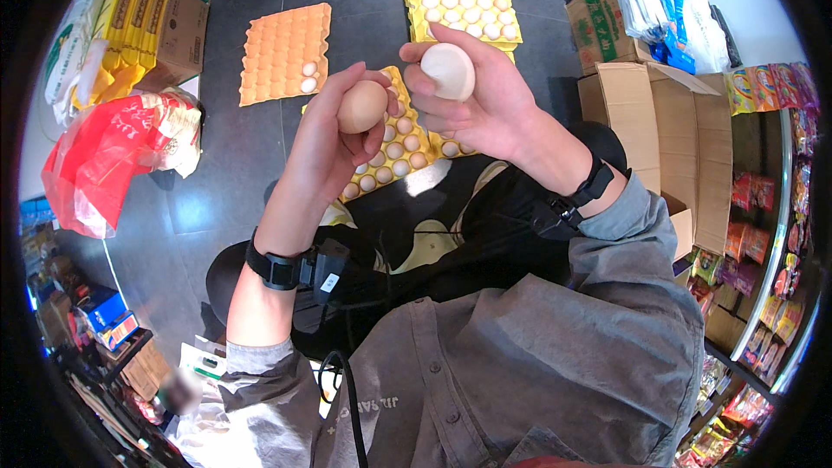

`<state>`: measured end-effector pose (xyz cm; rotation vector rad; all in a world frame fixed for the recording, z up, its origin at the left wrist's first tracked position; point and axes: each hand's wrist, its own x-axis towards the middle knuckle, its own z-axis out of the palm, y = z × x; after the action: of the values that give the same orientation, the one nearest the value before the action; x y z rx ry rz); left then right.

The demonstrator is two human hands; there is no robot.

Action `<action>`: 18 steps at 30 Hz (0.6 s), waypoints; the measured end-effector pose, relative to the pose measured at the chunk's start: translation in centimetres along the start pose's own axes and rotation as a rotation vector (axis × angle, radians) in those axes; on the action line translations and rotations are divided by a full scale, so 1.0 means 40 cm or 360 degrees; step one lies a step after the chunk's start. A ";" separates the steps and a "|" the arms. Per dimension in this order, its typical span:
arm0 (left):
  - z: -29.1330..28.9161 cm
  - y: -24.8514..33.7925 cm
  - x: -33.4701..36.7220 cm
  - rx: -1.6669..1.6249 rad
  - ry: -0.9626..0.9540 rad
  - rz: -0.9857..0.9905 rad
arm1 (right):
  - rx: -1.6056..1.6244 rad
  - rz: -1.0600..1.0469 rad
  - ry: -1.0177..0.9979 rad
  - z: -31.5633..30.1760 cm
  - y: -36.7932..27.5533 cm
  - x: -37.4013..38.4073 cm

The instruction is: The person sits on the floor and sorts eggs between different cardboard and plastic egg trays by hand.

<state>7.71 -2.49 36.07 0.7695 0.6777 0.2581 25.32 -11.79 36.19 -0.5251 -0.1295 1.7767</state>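
My left hand (334, 126) is closed around a brown egg (362, 107), raised above the floor. Beside it, my right hand (490, 91) grips a paler, whitish egg (448, 72) between thumb and fingers. The two eggs are apart. Below my hands lies a yellow egg tray (414, 178) with rows of eggs, partly hidden by my hands. An orange egg tray (276, 48) lies to the left, most of its cups bare, with white eggs (308, 77) at its right side. Farther off stands a stack of yellow trays (464, 0) full of pale eggs.
On the left are a red plastic bag (121, 147), yellow packs (143, 13) and a cardboard box (180, 39). At the right stand an opened cardboard box (628, 108), another box with plastic bags (667, 17), and shelves of snack packets (767, 208). My knees flank the near tray.
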 end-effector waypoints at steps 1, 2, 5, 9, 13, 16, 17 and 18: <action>-0.004 0.001 0.005 -0.0035 -0.0034 0.0031 | -0.0062 -0.0023 0.0071 0.012 -0.001 0.001; -0.008 0.002 0.009 -0.0069 -0.0066 0.0062 | -0.0124 -0.0044 0.0141 0.021 -0.002 0.003; -0.024 0.010 0.020 -0.0227 -0.0137 0.0074 | -0.0263 -0.0104 0.0217 0.033 0.000 0.013; -0.038 0.017 0.027 -0.0347 -0.0190 0.0043 | -0.0210 -0.0083 0.0315 0.037 -0.014 0.033; -0.040 0.019 0.038 -0.0367 -0.0134 0.0046 | -0.0285 -0.0090 0.0482 -0.009 -0.037 0.062; -0.070 0.017 0.079 -0.0338 0.0183 0.0066 | -0.0308 -0.0122 0.0458 -0.031 -0.060 0.065; -0.083 0.014 0.101 -0.0311 0.0344 0.0058 | -0.0323 -0.0141 0.0467 -0.035 -0.066 0.065; -0.130 0.006 0.127 -0.0329 0.0208 0.0115 | -0.0375 -0.0163 0.0535 -0.035 -0.073 0.066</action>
<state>8.20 2.83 31.15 0.5833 0.7346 0.4403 28.04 -8.76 35.28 -0.9623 -0.1287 1.5580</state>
